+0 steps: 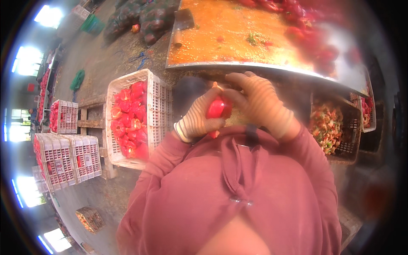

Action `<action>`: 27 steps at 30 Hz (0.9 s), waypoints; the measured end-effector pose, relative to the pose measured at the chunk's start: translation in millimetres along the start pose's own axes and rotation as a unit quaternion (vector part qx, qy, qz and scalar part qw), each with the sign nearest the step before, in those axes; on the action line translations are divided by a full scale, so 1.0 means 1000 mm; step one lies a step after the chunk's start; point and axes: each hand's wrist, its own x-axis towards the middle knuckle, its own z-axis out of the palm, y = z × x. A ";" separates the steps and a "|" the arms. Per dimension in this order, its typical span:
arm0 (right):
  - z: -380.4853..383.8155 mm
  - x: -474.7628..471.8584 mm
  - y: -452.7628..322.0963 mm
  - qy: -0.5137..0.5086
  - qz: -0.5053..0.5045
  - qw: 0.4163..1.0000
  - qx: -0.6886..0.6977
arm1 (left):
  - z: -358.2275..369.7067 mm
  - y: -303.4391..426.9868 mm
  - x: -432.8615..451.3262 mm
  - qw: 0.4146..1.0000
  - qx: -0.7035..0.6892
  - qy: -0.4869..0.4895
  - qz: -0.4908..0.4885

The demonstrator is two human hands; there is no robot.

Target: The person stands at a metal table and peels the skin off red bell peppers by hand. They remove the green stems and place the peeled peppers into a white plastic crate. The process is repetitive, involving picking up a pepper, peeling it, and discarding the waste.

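Observation:
A glossy red bell pepper [218, 107] is held in front of my waist by my left hand [199, 114], which wears a striped glove. The pepper's pale stem end points away from me. My right hand [263, 100], gloved too, reaches over from the right with its thumb against the pepper's upper side. Its fingers stretch past the stem end, and whether they grip anything is hidden. Below my left hand a small red piece [213, 134] shows, partly covered. To the left stands a white plastic crate [159, 105] of red peppers [130, 118], several with their tops opened.
An orange-surfaced metal-edged table [223, 41] lies ahead, strewn with seeds. It bears a broad-bladed tool [184, 19] and blurred red peppers [306, 35]. A dark crate [347, 156] at right holds cores. Stacked crates [60, 159], a wooden pallet [91, 123] and mesh sacks [156, 19] stand around.

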 end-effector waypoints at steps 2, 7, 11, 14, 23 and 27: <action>0.014 0.009 0.012 -0.011 -0.068 0.997 0.027 | 0.007 0.000 -0.001 0.997 0.053 0.020 0.044; 0.018 0.012 0.006 -0.027 -0.041 0.985 0.168 | 0.012 0.008 -0.006 0.951 0.287 0.067 0.089; 0.013 0.006 -0.001 -0.054 0.102 0.897 0.427 | 0.008 0.005 -0.015 0.927 0.361 0.079 0.066; -0.008 -0.001 -0.001 -0.064 0.172 0.832 0.523 | -0.004 0.000 -0.026 0.909 0.396 0.100 0.085; 0.050 -0.006 0.067 0.054 -0.021 0.997 0.047 | -0.050 -0.044 -0.072 0.926 0.151 0.338 0.070; 0.067 0.013 -0.014 -0.129 -0.055 0.989 -0.046 | 0.001 -0.014 -0.032 0.946 0.198 0.246 0.069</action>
